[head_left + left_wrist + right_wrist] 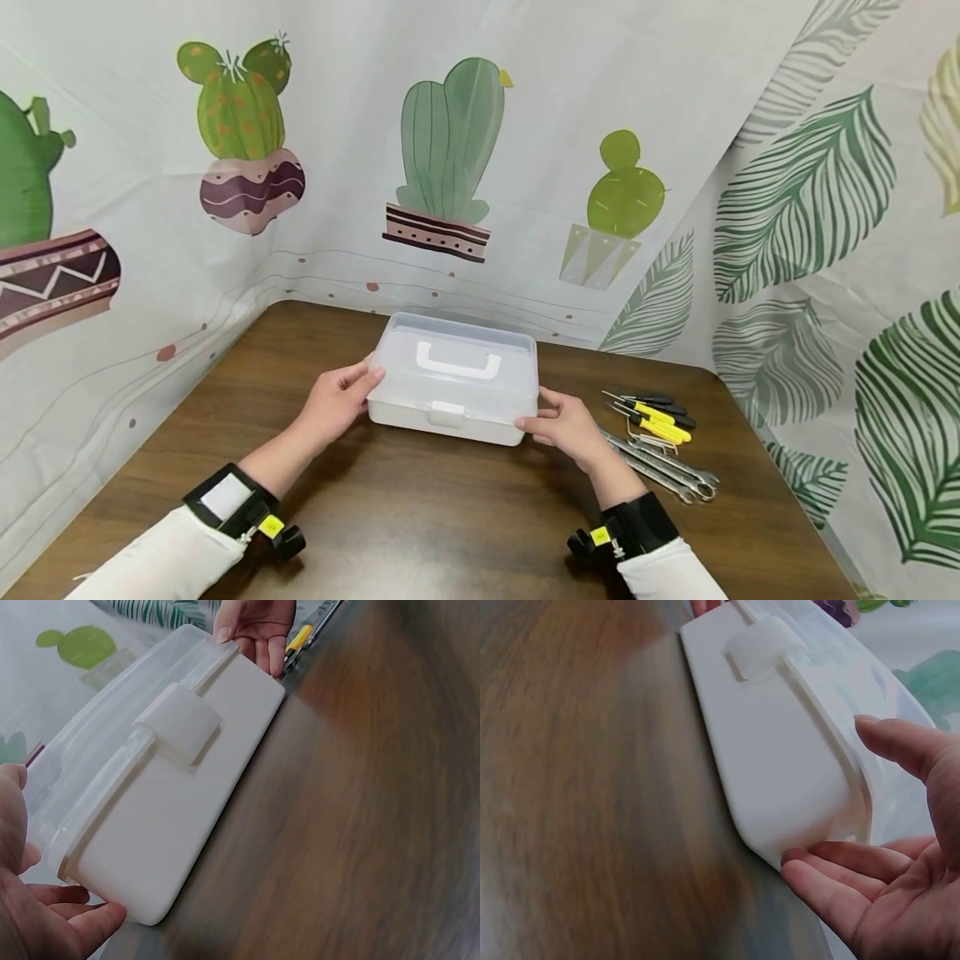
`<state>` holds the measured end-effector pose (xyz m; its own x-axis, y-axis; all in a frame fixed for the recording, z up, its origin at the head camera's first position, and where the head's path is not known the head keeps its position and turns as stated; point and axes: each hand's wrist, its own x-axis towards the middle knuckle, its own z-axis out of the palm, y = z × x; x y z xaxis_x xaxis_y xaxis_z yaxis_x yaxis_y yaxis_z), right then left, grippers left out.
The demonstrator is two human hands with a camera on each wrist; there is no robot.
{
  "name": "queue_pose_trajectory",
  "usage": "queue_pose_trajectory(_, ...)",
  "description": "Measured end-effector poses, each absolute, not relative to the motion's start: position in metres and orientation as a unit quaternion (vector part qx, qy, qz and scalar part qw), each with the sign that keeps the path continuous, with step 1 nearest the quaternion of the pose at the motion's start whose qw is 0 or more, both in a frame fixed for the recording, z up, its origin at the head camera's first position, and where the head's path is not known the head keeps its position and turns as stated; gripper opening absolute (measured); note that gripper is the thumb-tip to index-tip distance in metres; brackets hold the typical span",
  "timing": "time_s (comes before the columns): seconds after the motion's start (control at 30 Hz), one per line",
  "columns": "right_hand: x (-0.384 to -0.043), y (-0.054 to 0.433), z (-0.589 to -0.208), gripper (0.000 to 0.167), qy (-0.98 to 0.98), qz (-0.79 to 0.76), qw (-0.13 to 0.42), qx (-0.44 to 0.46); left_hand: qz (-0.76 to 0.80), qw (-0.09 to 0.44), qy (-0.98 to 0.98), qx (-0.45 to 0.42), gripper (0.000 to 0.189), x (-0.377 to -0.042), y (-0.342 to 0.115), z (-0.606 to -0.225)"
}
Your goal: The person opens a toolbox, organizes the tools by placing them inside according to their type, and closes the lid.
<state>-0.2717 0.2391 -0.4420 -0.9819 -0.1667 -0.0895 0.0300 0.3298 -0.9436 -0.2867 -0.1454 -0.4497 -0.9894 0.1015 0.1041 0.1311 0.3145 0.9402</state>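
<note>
A white plastic storage box point(450, 422) with a clear lid point(405, 354), a white handle on top and a white front latch point(447, 414) is at the middle of the table. The lid is down and the latch lies against the front. My left hand point(335, 403) holds the left end, thumb at the lid's edge and fingers low on the side point(97, 926). At the opposite end, my right hand point(558, 427) grips the right front corner; its fingers point(832, 889) touch the lower side. Whether the box's underside rests fully on the table cannot be told.
Several screwdrivers with yellow point(663, 429) and black point(648, 399) handles lie to the right on the brown wooden table point(420, 517). Silver wrenches point(663, 468) and hex keys point(654, 439) lie in front of them. A cactus-print cloth point(330, 167) hangs behind the table.
</note>
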Motion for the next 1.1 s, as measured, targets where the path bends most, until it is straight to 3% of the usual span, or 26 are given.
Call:
queue_pose_trajectory(0.23, -0.263, 0.257, -0.44, 0.065, 0.808, -0.58, 0.099, -0.033, -0.597, 0.021, -0.798, -0.081, 0.065, -0.279, -0.129, -0.451)
queue_pose_trajectory(1.1, -0.26, 0.282, -0.435, 0.058, 0.835, -0.533, 0.117, -0.074, -0.617, -0.004, -0.781, -0.091, 0.056, -0.27, -0.122, -0.446)
